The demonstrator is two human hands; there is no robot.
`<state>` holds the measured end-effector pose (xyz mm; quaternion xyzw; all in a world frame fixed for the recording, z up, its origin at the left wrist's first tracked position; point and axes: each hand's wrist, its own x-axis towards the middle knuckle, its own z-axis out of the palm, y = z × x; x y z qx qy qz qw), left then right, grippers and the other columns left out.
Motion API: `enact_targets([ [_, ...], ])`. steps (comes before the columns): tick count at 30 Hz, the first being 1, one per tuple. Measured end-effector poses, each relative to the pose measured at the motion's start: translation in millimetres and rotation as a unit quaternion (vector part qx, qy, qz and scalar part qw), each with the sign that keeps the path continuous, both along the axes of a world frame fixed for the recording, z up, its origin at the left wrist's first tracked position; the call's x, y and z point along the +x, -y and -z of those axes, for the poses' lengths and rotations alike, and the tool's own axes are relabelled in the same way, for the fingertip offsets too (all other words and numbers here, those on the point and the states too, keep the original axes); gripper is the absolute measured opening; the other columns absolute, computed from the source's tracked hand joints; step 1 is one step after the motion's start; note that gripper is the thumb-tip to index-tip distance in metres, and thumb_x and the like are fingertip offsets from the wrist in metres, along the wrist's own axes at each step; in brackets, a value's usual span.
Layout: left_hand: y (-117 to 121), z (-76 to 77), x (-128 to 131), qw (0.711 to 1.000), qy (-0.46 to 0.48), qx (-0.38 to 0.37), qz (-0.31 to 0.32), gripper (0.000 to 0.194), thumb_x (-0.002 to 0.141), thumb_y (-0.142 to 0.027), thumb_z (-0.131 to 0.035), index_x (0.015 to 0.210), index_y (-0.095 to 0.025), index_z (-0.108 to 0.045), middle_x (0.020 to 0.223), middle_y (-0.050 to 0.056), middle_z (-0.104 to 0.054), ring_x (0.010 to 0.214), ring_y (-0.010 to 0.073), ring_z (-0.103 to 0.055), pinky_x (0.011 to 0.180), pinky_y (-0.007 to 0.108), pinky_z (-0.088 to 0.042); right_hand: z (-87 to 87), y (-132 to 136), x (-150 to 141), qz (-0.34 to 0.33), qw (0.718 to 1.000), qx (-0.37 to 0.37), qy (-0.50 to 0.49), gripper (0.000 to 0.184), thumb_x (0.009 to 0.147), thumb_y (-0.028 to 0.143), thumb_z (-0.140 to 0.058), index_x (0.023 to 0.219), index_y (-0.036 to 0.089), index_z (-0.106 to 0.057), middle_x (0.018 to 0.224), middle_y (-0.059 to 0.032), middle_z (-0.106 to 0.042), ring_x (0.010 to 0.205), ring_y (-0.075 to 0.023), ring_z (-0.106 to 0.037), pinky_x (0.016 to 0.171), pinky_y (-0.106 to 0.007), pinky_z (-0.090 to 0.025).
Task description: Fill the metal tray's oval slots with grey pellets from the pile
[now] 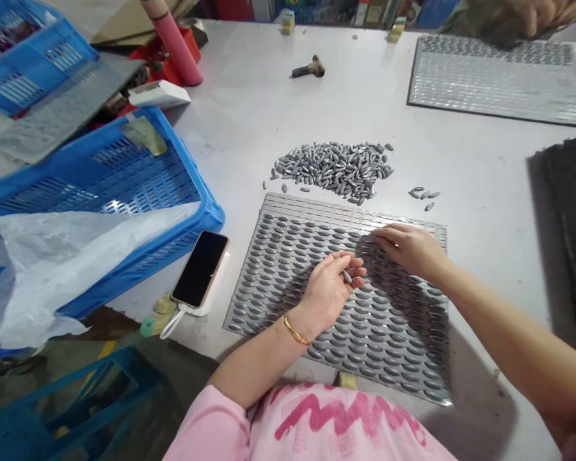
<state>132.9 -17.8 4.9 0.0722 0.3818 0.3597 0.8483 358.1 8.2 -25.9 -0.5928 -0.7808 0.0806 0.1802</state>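
Observation:
A tray (pixel 312 208) with rows of narrow slots lies in front of me, most of its rows filled with grey spindle-shaped pieces (pixel 358 323). My left hand (pixel 329 288), wearing a gold bangle, is over the middle of the tray, palm partly up. Its curled fingers hold a grey spindle-shaped piece (pixel 347 276). To the right, my right hand (pixel 410 248) reaches down to the upper rows with thumb and fingers pinched together; whatever is between the fingertips is hidden. Beyond the tray's far edge lies a loose heap of the same pieces (pixel 336 168).
A phone (pixel 200 269) lies left of the tray, beside a blue crate (pixel 211 208) with plastic sheeting (pixel 77 256). A dark-handled tool (pixel 310 68) lies farther back. Another person's hand (pixel 537 14) is above a second tray (pixel 489 86). Dark stacked sheets (pixel 569 218) stand at right.

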Motion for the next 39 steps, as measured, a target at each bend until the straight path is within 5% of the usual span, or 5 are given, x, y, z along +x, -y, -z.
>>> enact_targets([
  [4,-1,-0.6,-2,1.000,0.002,-0.004,-0.009,0.011,0.081,-0.018,-0.066,0.091,-0.015,-0.063,0.087,0.005,-0.066,0.077,0.0138,-0.064,0.074,0.028,-0.050,4.4,-6,-4,-0.056,0.993,0.030,0.100,0.028,0.099,0.027,-0.046,0.101,0.021,-0.074,0.094,-0.0081,-0.076,0.081,-0.0203,-0.069,0.067,-0.032,-0.048],
  [12,-1,0.7,-2,1.000,-0.001,0.009,-0.010,0.009,0.083,-0.017,-0.063,0.091,-0.014,-0.064,0.088,0.006,-0.065,0.078,0.0141,-0.064,0.075,0.029,-0.051,0.8,-8,4,-0.131,0.982,0.039,0.131,0.031,0.098,0.022,-0.045,0.108,0.019,-0.075,0.100,-0.0086,-0.076,0.086,-0.0211,-0.068,0.071,-0.032,-0.049],
  [21,-2,1.0,-4,1.000,-0.003,0.014,-0.014,0.009,0.083,-0.017,-0.063,0.091,-0.014,-0.064,0.089,0.006,-0.065,0.079,0.0142,-0.063,0.075,0.029,-0.051,8.4,-3,5,-0.088,0.992,0.030,0.083,0.031,0.098,0.024,-0.046,0.106,0.021,-0.076,0.101,-0.0086,-0.075,0.088,-0.0210,-0.067,0.073,-0.032,-0.050],
  [39,-1,-1.1,2,1.000,0.011,-0.006,-0.022,0.006,0.087,-0.018,-0.062,0.089,-0.014,-0.064,0.092,0.008,-0.070,0.088,0.0195,-0.069,0.092,0.039,-0.051,6.6,-14,12,-0.177,0.975,0.062,0.119,0.034,0.087,0.008,-0.049,0.108,0.019,-0.074,0.099,-0.0091,-0.073,0.087,-0.0212,-0.062,0.072,-0.032,-0.049],
])
